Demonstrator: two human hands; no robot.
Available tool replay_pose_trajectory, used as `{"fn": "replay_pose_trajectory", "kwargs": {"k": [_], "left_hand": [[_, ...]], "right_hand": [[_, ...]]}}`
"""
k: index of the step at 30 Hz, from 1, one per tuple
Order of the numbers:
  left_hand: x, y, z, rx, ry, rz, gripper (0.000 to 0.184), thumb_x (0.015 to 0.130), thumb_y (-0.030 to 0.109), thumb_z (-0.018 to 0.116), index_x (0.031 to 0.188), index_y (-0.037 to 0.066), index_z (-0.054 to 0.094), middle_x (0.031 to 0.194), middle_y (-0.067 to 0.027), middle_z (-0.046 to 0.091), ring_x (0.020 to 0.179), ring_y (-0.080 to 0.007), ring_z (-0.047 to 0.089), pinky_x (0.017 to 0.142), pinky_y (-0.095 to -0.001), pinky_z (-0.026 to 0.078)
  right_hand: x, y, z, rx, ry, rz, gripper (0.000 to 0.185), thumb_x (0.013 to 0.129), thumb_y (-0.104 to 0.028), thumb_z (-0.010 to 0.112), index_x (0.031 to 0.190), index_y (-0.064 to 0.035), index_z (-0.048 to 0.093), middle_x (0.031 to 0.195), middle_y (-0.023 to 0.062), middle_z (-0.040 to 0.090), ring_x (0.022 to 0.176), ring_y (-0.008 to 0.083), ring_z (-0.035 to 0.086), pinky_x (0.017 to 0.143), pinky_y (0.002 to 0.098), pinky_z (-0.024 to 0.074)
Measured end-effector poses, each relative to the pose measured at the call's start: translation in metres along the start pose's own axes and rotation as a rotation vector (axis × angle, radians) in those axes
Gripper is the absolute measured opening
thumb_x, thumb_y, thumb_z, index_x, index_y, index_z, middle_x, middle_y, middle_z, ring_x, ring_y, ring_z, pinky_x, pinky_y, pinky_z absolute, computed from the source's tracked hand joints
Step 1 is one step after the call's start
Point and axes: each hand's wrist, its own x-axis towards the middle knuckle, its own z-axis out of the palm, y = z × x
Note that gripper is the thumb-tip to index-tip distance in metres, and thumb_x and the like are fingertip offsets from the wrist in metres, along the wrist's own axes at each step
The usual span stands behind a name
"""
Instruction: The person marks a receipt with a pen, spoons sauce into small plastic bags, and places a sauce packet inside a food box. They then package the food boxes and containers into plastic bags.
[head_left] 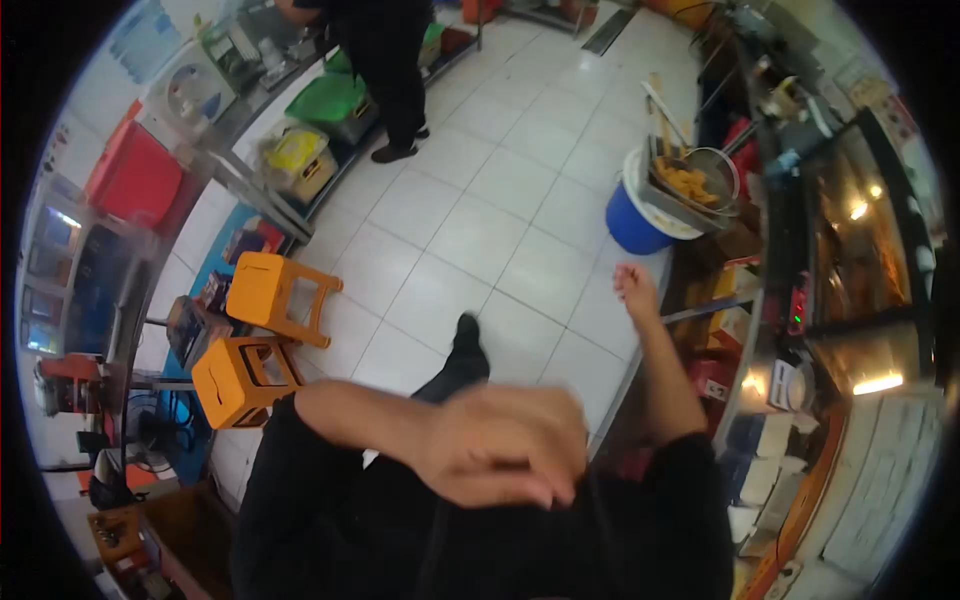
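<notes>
My left hand point(500, 440) is raised in front of my chest, its fingers curled in, slightly blurred by motion. Nothing shows in its grip. Out to the right, my right hand point(635, 290) hangs over the floor with its fingers folded and no object visible in them. Nearest to it is a blue bucket point(640, 228). On top of the bucket rests a metal tray point(690, 208) with golden-brown fried food point(685, 183), beside a round wire strainer point(728, 172) and long-handled tools.
White floor tiles point(470, 220) run down the aisle. Two orange stools point(270, 290) stand at left. Farther up, a person in dark clothes point(385, 70) stands by a shelf with a green-lidded bin point(325, 102). A lit glass food cabinet point(860, 240) lines the right side.
</notes>
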Motion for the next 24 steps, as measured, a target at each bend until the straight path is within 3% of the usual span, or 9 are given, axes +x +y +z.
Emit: {"fn": "replay_pose_trajectory", "kwargs": {"k": [2,7,9,10,12,14,19,21,24], "left_hand": [[0.03,-0.019,-0.073,0.019,0.156,0.167,0.011,0.089,0.009,0.064,0.089,-0.002,0.065,0.083,-0.0137,0.062,0.07,-0.026,0.059,0.064,-0.0357,0.045],[0.131,-0.083,-0.205,-0.067,0.362,0.173,0.018,0.091,0.019,0.063,0.081,0.004,0.065,0.073,-0.0076,0.063,0.07,-0.0215,0.063,0.072,-0.0398,0.044],[0.176,-0.142,-0.246,-0.312,0.468,0.59,0.015,0.09,0.016,0.068,0.09,0.001,0.068,0.079,-0.0131,0.064,0.058,-0.0201,0.058,0.047,-0.0302,0.047],[0.196,-0.162,-0.279,-0.339,0.436,0.599,0.015,0.09,0.016,0.068,0.09,0.001,0.068,0.079,-0.0131,0.064,0.058,-0.0201,0.058,0.047,-0.0302,0.047],[0.225,-0.194,-0.347,-0.405,0.37,0.438,0.017,0.09,0.014,0.067,0.087,-0.003,0.067,0.077,-0.0149,0.063,0.056,-0.0199,0.056,0.047,-0.0294,0.046],[0.25,-0.227,-0.406,-0.388,0.374,0.289,0.021,0.092,0.018,0.063,0.083,-0.001,0.064,0.077,-0.0137,0.062,0.06,-0.0225,0.057,0.052,-0.0324,0.044],[0.343,-0.318,-0.525,-0.621,0.532,0.042,0.017,0.091,0.013,0.066,0.087,-0.004,0.066,0.077,-0.0145,0.062,0.059,-0.0206,0.057,0.047,-0.029,0.045],[0.384,-0.365,-0.586,-0.625,0.291,0.184,0.016,0.092,0.012,0.064,0.085,-0.003,0.065,0.077,-0.0124,0.061,0.063,-0.0209,0.058,0.05,-0.0295,0.045],[0.44,-0.4,-0.68,-0.627,0.102,0.01,0.023,0.093,0.022,0.058,0.08,0.004,0.058,0.077,-0.0081,0.056,0.069,-0.0272,0.056,0.062,-0.0352,0.042]], "right_hand": [[0.081,0.008,0.02,-0.47,-0.122,-0.086,0.021,0.088,-0.014,0.065,0.104,-0.0009,0.06,0.074,0.0029,0.06,0.067,0.0119,0.056,0.063,0.028,0.0475],[0.116,0.099,0.023,-0.718,-0.214,0.234,0.032,0.085,-0.026,0.067,0.105,-0.0031,0.061,0.089,0.0156,0.066,0.084,0.029,0.064,0.076,0.0394,0.0508],[0.092,0.177,0.0,-0.823,-0.256,0.516,0.039,0.087,-0.037,0.06,0.106,-0.0028,0.063,0.098,0.0209,0.066,0.096,0.0394,0.062,0.086,0.0445,0.0489],[0.039,0.321,-0.019,-0.896,-0.274,0.504,0.042,0.089,-0.04,0.054,0.105,-0.0021,0.063,0.102,0.0226,0.065,0.102,0.0409,0.06,0.09,0.0458,0.0469],[-0.056,0.406,-0.032,-1.011,-0.27,0.573,0.046,0.09,-0.044,0.051,0.106,-0.0024,0.064,0.108,0.0205,0.065,0.105,0.039,0.06,0.093,0.0443,0.0456],[-0.034,0.359,-0.039,-0.854,-0.397,0.981,0.045,0.089,-0.043,0.053,0.107,-0.0024,0.063,0.108,0.0204,0.065,0.105,0.0387,0.06,0.092,0.0437,0.0459],[0.201,0.313,-0.058,-0.751,-0.445,1.064,0.045,0.087,-0.04,0.06,0.111,-0.0025,0.061,0.109,0.0201,0.065,0.105,0.038,0.06,0.091,0.042,0.0466],[0.349,0.304,-0.076,-0.776,-0.396,0.938,0.045,0.086,-0.04,0.062,0.112,-0.0025,0.06,0.109,0.0199,0.065,0.105,0.0377,0.061,0.091,0.0413,0.0469],[0.619,0.249,-0.101,-0.802,-0.236,0.702,0.047,0.084,-0.038,0.066,0.114,-0.0025,0.059,0.109,0.0198,0.066,0.105,0.0372,0.061,0.09,0.0403,0.0474]]}}
